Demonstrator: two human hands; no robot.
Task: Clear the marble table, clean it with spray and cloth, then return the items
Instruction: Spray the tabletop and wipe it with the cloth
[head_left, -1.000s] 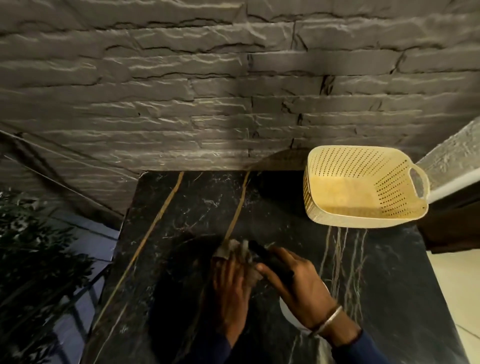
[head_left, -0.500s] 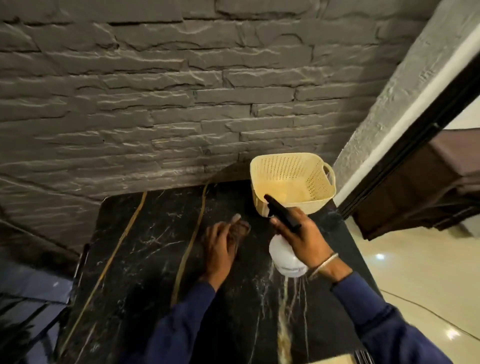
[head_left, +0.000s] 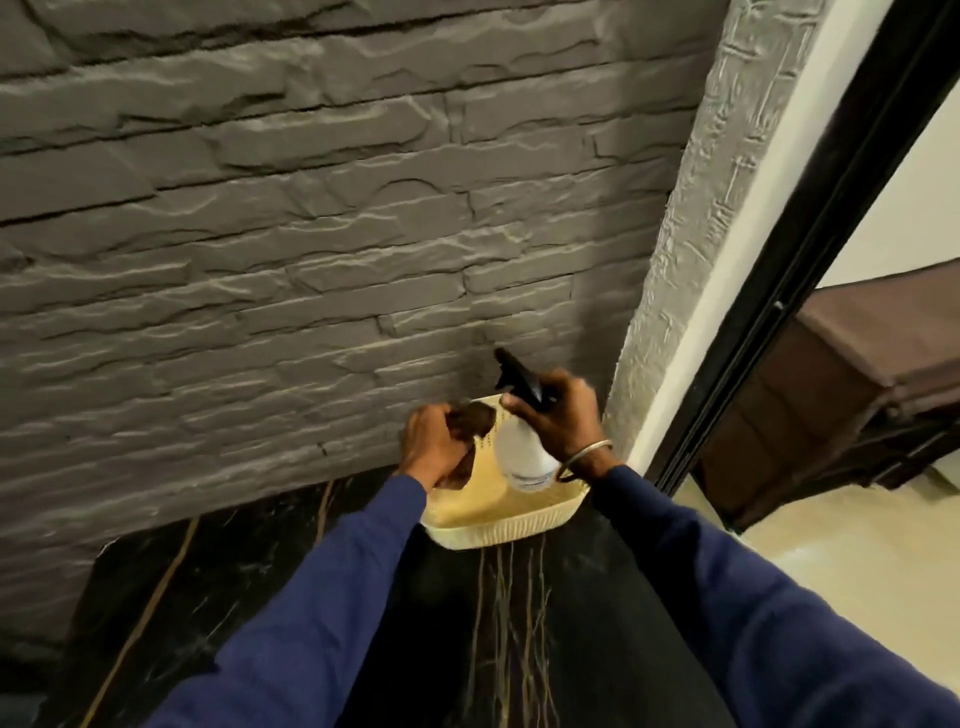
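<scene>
Right of frame centre, both hands hang over the pale yellow perforated plastic basket (head_left: 498, 535), which sits at the far side of the black, gold-veined marble table (head_left: 260, 597). The left hand (head_left: 431, 441) has its fingers curled round a bunched brown cloth (head_left: 475, 421). The right hand (head_left: 561, 421) wraps the black trigger head of a tilted white plastic spray bottle (head_left: 522, 452). Released from this height, the bottle could topple out, or shove the light basket toward the table's right edge.

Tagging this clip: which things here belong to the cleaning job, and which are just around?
Job: bottle in right hand; cloth in left hand; basket; table.
Just around: stone wall; door frame; brown furniture.
</scene>
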